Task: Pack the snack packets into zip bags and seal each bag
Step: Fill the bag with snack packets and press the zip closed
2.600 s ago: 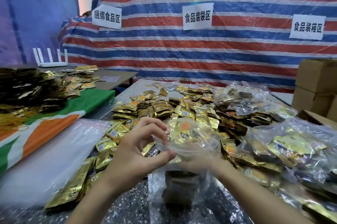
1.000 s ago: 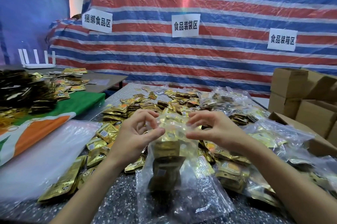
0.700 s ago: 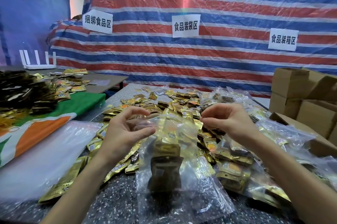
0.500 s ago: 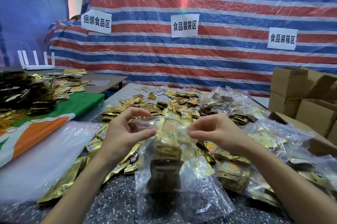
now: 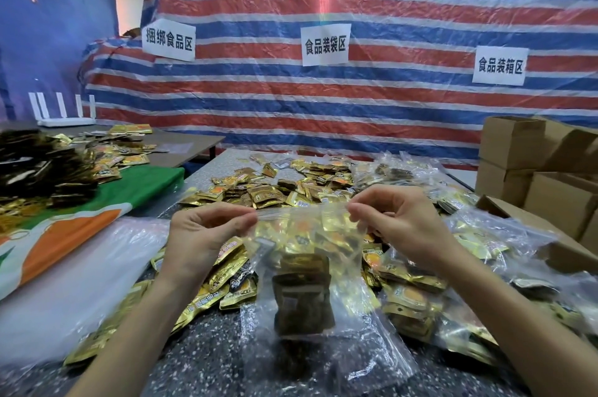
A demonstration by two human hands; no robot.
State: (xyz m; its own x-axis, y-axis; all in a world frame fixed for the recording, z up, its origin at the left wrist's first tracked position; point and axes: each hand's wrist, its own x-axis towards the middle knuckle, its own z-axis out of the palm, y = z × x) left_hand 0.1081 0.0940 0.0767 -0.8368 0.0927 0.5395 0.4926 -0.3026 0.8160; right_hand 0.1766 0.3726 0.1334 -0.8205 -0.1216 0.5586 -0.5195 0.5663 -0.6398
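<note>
left hand (image 5: 202,235) | right hand (image 5: 403,223) | spread wider, pinching zip bag (image 5: 343,283) top taut

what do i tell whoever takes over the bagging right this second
Left hand: pinches the top left corner of the zip bag.
Right hand: pinches the top right corner; the top edge is taut between them.
Bag hangs over the table, packets inside.
Done: this bag is filled; filled bags lie at right.
Left: seal cannot be judged, so run along it; then bag the loose packets.
</note>
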